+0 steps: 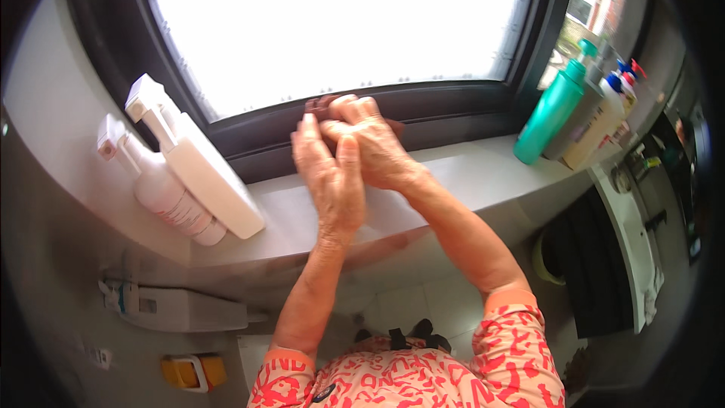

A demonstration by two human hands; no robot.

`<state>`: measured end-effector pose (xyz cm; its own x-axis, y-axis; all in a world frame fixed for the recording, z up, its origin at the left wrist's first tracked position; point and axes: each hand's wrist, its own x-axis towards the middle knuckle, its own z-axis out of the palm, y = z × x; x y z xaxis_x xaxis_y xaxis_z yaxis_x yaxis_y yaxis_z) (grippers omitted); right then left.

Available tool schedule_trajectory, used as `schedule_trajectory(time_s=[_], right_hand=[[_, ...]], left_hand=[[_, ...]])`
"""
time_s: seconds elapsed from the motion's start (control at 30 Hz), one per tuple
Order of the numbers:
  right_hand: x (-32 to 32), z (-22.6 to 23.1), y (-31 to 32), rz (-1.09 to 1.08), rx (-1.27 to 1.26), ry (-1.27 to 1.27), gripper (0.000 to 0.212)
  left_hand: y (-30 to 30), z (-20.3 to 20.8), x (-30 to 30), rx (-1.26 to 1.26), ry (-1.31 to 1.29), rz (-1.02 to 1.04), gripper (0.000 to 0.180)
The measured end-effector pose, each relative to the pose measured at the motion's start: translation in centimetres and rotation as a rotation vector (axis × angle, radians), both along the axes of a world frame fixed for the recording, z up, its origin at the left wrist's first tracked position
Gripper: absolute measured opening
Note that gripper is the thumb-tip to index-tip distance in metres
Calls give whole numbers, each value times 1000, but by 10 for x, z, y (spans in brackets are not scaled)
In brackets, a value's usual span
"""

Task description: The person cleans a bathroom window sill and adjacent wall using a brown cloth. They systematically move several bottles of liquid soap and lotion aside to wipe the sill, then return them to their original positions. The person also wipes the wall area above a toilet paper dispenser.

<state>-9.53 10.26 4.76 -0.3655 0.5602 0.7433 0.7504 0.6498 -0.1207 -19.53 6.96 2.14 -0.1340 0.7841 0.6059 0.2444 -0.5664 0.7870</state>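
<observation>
Right hand (371, 142): curled over crumpled, dark reddish-brown cloth (320, 108).
Left hand (330, 181): wide, with straight fingers, thumb spread; cannot tell whether touching cloth.
Cloth: lies against matte black window frame (461, 107), above smooth pale-grey sill (453, 174).

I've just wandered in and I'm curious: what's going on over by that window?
A person has both hands together at the lower edge of a dark window frame. The right hand is over a brown cloth; whether it grips or only presses it is hard to tell. The left hand is close against it, fingers stretched out. White bottles stand to the left on the windowsill, and a green bottle stands to the right.
</observation>
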Motion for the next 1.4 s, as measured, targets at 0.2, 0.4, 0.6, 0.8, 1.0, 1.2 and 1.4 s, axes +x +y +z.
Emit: schedule_trajectory(time_s=[0.2,0.4,0.6,0.8,1.0,1.2,1.4], right_hand=[[12,-9,-20,-19,12,75,22],[104,-11,-64,-688,-200,-112,26],[132,-40,-81,-620,-219,-21,32],[38,-44,-71,-462,-118,-117,20],[-20,-34,-81,50,-179,-41,29],[18,-39,-106,66,-171,58,25],[119,-41,-125,-375,-74,-46,26]], left_hand=[[-3,7,-12,102,70,201,72],[-34,9,-23,358,382,186,46],[-82,-30,-82,341,335,456,63],[-74,-37,-98,234,294,566,74],[-58,-38,-100,222,249,574,71],[-58,-31,-99,140,247,611,73],[-45,-38,-96,182,316,785,71]])
